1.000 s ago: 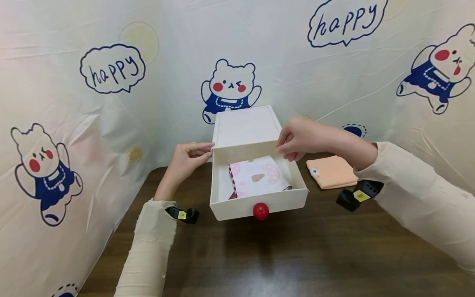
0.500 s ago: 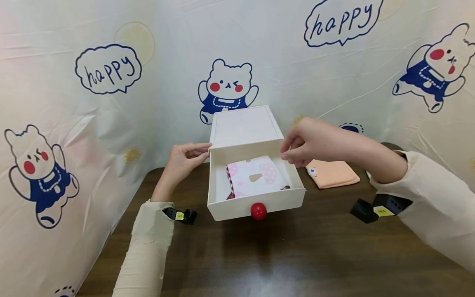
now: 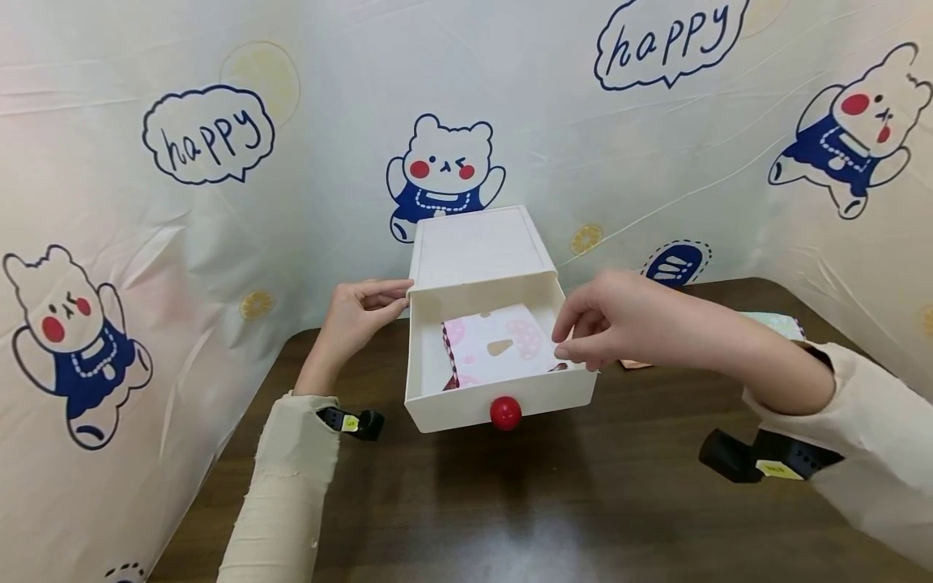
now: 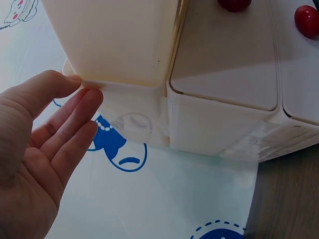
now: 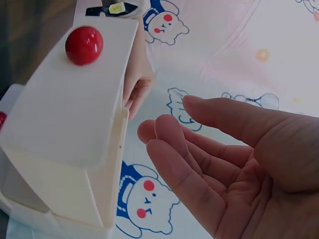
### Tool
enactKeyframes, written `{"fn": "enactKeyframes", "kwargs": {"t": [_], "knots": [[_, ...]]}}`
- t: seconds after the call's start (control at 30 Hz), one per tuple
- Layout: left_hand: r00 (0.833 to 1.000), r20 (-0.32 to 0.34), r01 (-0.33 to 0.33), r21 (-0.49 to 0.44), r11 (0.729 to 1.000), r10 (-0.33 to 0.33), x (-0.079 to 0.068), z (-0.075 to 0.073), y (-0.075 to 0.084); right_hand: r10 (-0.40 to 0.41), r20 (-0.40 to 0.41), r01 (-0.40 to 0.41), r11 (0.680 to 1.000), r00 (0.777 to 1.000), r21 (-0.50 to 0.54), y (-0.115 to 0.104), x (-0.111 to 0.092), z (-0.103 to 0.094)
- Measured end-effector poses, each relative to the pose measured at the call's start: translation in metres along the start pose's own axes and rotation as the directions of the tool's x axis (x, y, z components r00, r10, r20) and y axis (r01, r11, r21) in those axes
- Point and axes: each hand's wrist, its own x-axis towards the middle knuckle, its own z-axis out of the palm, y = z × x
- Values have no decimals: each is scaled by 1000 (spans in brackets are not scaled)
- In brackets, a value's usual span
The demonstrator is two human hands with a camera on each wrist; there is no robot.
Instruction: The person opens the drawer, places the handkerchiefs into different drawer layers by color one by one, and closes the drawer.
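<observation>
A white drawer point(image 3: 466, 411) with a red knob point(image 3: 505, 413) stands pulled out from a white cabinet point(image 3: 481, 247). Inside it lies a folded cloth point(image 3: 481, 344), white with pink patterns and a checked edge. My left hand point(image 3: 364, 312) touches the cabinet's front left edge with its fingertips; in the left wrist view, the thumb and fingers point(image 4: 75, 107) of that hand look mostly straight there. Over the drawer's right side hovers my right hand point(image 3: 612, 320), fingers loosely bent; the right wrist view shows nothing between its fingers point(image 5: 184, 169).
Lower drawers point(image 4: 224, 59) with red knobs point(image 4: 306, 21) show in the left wrist view. Behind the right hand a sliver of peach cloth point(image 3: 636, 364) shows, and a pale green cloth point(image 3: 776, 324) lies farther right. A printed curtain point(image 3: 328, 162) backs the dark wooden table point(image 3: 452, 510).
My right hand has moved down and toward me, from the drawer's back right corner to its front right side. It now covers most of the peach cloth. The left hand stays put.
</observation>
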Motion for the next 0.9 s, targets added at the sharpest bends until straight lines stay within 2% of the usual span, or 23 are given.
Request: {"fn": "enactKeyframes", "kwargs": {"t": [0.13,0.37,0.67,0.8,0.9], "knots": [[1000,-2,-3,-6,1000,3,0,0,0,-16,-2,16,1000,1000,14,2,2,11],[1000,-5,-8,-9,1000,8,0,1,0,-25,33,21,994,999,103,10,6,29],[1000,-12,1,10,1000,-1,0,1,1,-18,76,2,979,997,205,17,4,39],[1000,-10,3,9,1000,-2,0,2,1,-28,79,10,975,996,222,16,2,43],[1000,-11,2,7,1000,-1,-1,1,0,-43,79,27,981,996,193,16,1,48]]}}
